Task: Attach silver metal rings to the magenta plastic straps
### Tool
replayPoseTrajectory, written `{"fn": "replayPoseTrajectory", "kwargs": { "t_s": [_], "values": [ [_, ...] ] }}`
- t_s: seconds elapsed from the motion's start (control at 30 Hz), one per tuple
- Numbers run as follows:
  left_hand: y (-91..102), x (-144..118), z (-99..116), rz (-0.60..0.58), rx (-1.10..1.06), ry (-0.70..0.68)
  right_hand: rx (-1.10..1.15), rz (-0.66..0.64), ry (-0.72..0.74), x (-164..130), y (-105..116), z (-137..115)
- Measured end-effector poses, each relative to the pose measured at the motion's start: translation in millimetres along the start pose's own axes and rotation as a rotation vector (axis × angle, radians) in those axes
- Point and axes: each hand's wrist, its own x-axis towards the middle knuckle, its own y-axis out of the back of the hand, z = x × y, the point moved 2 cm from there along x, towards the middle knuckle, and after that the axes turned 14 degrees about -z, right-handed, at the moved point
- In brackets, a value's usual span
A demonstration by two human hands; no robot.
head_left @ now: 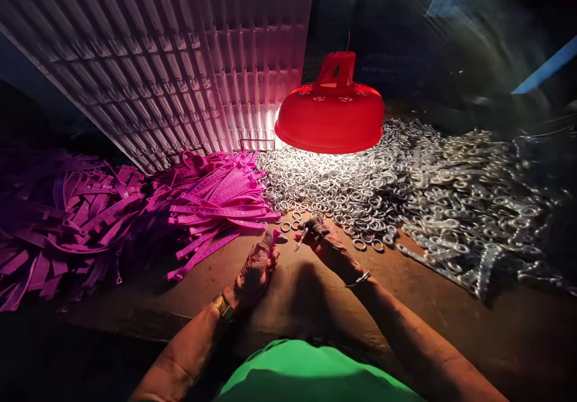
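**Station check: strap and ring handling under lamp**

A ribbed white panel (pixel 180 59) leans at the back left of the work area, the largest item in view. Below it the brown bench (pixel 315 294) carries all loose stock. A broad heap of metal rings (pixel 406 179) covers the right and centre of the bench, brightly lit near the middle and falling into shadow toward the right edge. A pile of pink plastic straps (pixel 135 210) spreads across the left side, its nearest ends lying just beside the person's left hand. A red lamp shade (pixel 331 113) hangs low over the near edge of the ring heap.

The person's left hand (pixel 255 270), with a watch at the wrist, is closed in a narrow grip round the end of one pink strap (pixel 271 238), held upright just above the bench. The right hand (pixel 324 243), with a bangle (pixel 359 279) at the wrist, is closed on a small metal piece (pixel 303 238) at the fringe of the ring heap; its exact form cannot be told. The two hands sit near each other, not touching. A green garment (pixel 311 372) fills the lower edge.
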Motion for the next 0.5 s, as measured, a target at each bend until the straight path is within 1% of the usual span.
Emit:
{"fn": "replayPoseTrajectory", "kwargs": {
  "t_s": [0.1, 0.2, 0.27, 0.4, 0.5],
  "values": [
    [-1.7, -3, 1, -0.025, -0.018, -0.061, 0.146, -0.074, -0.072, -8, -5, 0],
    [-6.8, -6, 4, -0.08, -0.007, -0.087, 0.121, -0.104, -0.099, -15, -18, 6],
    [-10.5, -6, 5, -0.087, 0.011, -0.064, 0.117, -0.112, -0.085, -18, -26, 11],
    [-17.1, -8, 6, -0.055, 0.018, -0.052, 0.063, -0.096, -0.065, -21, -36, 16],
    [-20.1, -10, 5, -0.048, -0.022, -0.079, -0.017, -0.057, 0.024, -21, -39, 15]
  ]
}}
